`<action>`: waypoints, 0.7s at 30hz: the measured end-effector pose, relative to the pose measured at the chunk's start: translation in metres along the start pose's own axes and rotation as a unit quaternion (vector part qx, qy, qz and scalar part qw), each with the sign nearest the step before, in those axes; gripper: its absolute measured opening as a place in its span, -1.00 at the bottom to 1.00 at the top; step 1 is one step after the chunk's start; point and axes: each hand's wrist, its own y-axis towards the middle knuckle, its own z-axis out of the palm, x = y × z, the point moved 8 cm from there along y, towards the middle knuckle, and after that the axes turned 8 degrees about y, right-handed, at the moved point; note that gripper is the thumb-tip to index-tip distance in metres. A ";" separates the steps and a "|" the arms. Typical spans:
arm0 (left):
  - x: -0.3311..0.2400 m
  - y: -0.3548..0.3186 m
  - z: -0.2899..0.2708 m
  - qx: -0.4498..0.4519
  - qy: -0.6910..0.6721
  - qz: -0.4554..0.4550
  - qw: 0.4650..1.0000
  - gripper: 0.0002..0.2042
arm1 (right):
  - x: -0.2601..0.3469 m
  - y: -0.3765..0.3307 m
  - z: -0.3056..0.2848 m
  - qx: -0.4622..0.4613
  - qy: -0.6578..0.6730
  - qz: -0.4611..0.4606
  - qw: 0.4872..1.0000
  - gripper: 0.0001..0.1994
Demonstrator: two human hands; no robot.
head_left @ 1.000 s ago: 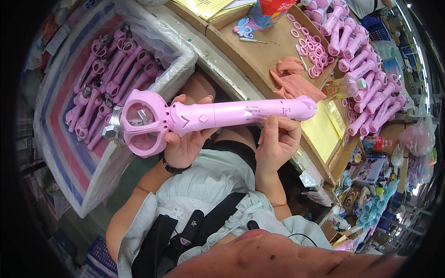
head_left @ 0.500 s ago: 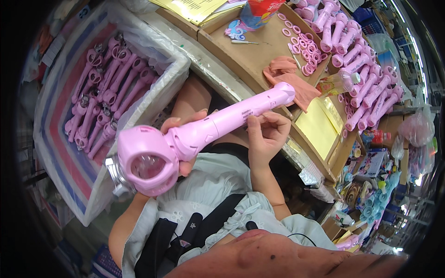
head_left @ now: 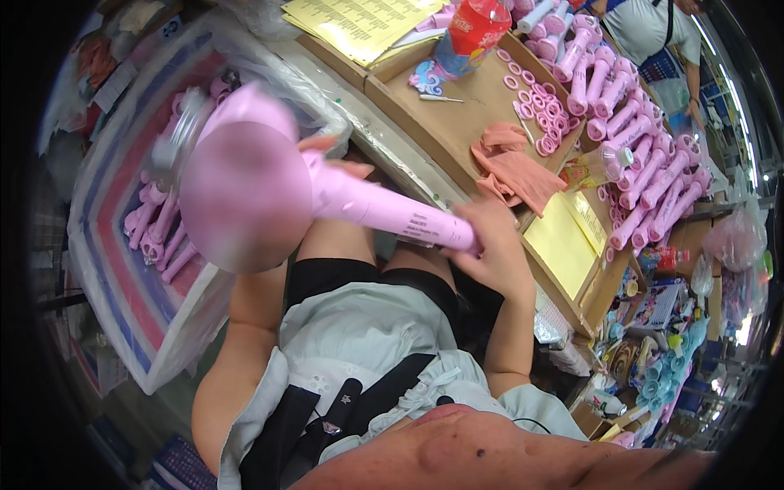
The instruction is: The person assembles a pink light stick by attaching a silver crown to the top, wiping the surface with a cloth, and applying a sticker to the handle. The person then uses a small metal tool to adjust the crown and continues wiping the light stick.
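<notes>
A pink toy wand point(head_left: 384, 211) is held across in front of me. Its big round head, blurred, is close to the camera on the left, with a clear, shiny part on its outer side. My left hand point(head_left: 336, 155) is closed round the neck just below the head; the wand hides most of it, and only some fingers show. The narrow end of the handle is gripped by my right hand point(head_left: 500, 251), its fingers wrapped round the tip. Small dark print shows on the handle between the hands.
A plastic-lined striped bin point(head_left: 135, 327) with several pink wands stands at left, partly behind the held wand. On the right a cardboard tray point(head_left: 441, 135) carries pink rings point(head_left: 545, 110), an orange cloth point(head_left: 523, 167) and yellow sheets point(head_left: 563, 237). Pink handles point(head_left: 645, 122) are piled beyond. Another person point(head_left: 653, 33) stands far right.
The wand's head has risen closer to the camera, and its handle end has swung down. My right hand has gone from the printed side to the handle's tip. Another person has come into view.
</notes>
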 end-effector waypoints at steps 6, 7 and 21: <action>0.031 0.061 0.005 -0.134 0.062 0.017 0.989 -0.47 | 0.001 0.004 0.048 -0.148 0.159 0.133 0.967 -0.58; 0.037 0.057 0.014 -0.159 0.138 0.046 0.976 -0.45 | 0.004 0.005 0.054 -0.176 0.127 0.146 0.965 -0.58; 0.106 0.056 0.059 -0.047 -0.262 -0.109 0.958 -0.16 | 0.019 -0.015 0.115 -0.113 0.468 0.186 0.856 -0.59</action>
